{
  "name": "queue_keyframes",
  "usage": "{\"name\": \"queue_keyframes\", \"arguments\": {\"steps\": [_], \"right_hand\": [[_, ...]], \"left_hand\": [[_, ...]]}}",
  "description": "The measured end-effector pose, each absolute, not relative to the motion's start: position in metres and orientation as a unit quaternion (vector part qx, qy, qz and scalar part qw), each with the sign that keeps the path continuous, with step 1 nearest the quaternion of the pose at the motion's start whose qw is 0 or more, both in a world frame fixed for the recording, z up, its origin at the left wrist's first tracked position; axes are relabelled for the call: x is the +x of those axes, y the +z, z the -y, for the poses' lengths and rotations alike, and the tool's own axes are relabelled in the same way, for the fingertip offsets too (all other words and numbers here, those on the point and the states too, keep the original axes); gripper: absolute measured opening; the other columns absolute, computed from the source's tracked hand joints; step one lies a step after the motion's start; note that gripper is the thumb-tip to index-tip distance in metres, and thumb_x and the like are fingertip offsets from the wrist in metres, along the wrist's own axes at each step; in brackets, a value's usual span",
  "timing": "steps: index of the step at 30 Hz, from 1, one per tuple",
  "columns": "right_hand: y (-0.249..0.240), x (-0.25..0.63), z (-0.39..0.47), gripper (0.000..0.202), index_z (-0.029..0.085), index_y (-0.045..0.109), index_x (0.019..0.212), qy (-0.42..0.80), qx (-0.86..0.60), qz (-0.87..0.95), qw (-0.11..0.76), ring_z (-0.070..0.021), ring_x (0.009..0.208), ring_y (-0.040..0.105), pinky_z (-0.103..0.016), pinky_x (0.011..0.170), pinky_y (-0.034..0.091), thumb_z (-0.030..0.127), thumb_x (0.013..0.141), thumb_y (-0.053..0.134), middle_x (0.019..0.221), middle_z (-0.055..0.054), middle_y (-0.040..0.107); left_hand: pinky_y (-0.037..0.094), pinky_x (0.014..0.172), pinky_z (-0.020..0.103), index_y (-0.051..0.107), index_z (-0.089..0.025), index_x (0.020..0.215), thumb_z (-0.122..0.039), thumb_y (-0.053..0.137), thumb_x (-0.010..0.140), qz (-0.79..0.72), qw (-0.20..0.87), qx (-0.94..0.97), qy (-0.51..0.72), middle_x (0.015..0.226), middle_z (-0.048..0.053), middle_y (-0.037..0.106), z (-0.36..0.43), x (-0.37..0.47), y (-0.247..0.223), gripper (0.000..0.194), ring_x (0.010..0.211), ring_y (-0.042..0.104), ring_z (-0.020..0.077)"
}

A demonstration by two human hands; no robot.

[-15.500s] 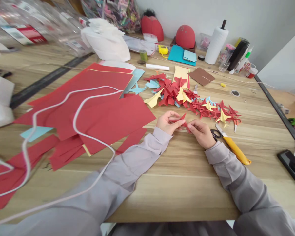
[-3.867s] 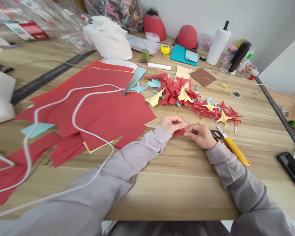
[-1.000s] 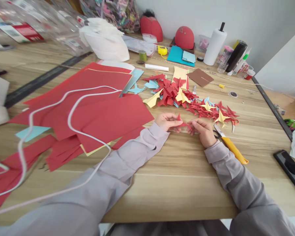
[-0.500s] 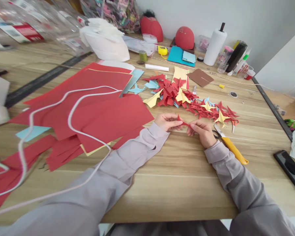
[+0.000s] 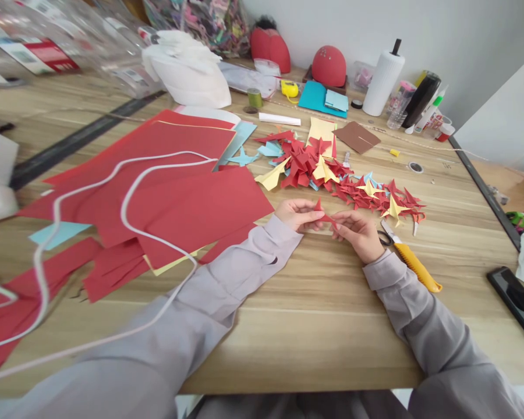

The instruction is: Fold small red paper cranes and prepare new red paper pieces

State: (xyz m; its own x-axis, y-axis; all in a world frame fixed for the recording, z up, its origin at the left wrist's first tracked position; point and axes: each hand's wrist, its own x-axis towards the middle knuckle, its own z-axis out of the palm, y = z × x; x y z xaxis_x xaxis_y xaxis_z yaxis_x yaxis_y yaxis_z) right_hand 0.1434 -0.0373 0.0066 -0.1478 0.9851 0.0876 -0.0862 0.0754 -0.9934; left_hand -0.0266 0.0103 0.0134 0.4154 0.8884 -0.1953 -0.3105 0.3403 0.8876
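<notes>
Between my two hands is a small folded red paper piece (image 5: 328, 219), one pointed tip standing up. My left hand (image 5: 297, 215) pinches its left end between thumb and fingers. At its right end, my right hand (image 5: 357, 231) grips it with thumb and fingertips; part of the paper is hidden by the fingers. Just beyond the hands lies a heap of folded paper pieces (image 5: 300, 166), mostly red, with some yellow and light blue. A utility knife with a yellow handle (image 5: 417, 267) and black-handled scissors (image 5: 385, 238) lie beside my right wrist.
Large red paper sheets (image 5: 192, 212) cover the left side, with a white cable (image 5: 124, 203) looping over them. A phone (image 5: 515, 302) lies at the right edge. A white bottle (image 5: 383, 84), a yellow tape measure (image 5: 289, 89) and a white bag (image 5: 186, 73) stand at the back.
My right fingers have shifted slightly on the red folded paper, the fingertips now closer to its middle. My left hand keeps its pinch in nearly the same place.
</notes>
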Motion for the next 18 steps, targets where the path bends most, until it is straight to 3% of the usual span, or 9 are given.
{"name": "queue_keyframes", "arguments": {"steps": [4, 9, 18], "right_hand": [[0.0069, 0.1414, 0.0378, 0.025, 0.021, 0.065, 0.089, 0.526, -0.403, 0.548, 0.511, -0.0100, 0.057, 0.060, -0.023, 0.052, 0.048, 0.027, 0.066, 0.073, 0.075, 0.000, 0.067], [0.0069, 0.1409, 0.0382, 0.015, 0.020, 0.067, 0.079, 0.497, -0.419, 0.569, 0.504, -0.0107, 0.057, 0.060, -0.024, 0.053, 0.048, 0.027, 0.066, 0.072, 0.070, 0.000, 0.066], [0.0042, 0.1413, 0.0375, 0.016, 0.019, 0.066, 0.072, 0.474, -0.448, 0.569, 0.500, -0.0109, 0.055, 0.056, -0.025, 0.054, 0.047, 0.028, 0.063, 0.076, 0.063, 0.000, 0.064]], "left_hand": [[0.051, 0.046, 0.020, 0.065, -0.009, 0.075, -0.030, 0.083, 0.046, -0.376, 0.716, 0.431, 0.401, 0.053, 0.001, 0.065, -0.0099, -0.0256, 0.0135, 0.040, 0.045, 0.060, 0.0103], [0.053, 0.049, 0.022, 0.065, -0.010, 0.073, -0.030, 0.082, 0.048, -0.393, 0.694, 0.455, 0.396, 0.051, 0.001, 0.065, -0.0083, -0.0244, 0.0136, 0.037, 0.046, 0.060, 0.0110], [0.053, 0.050, 0.022, 0.065, -0.010, 0.074, -0.031, 0.082, 0.046, -0.398, 0.691, 0.459, 0.391, 0.054, 0.000, 0.065, -0.0077, -0.0243, 0.0138, 0.039, 0.047, 0.061, 0.0104]]}}
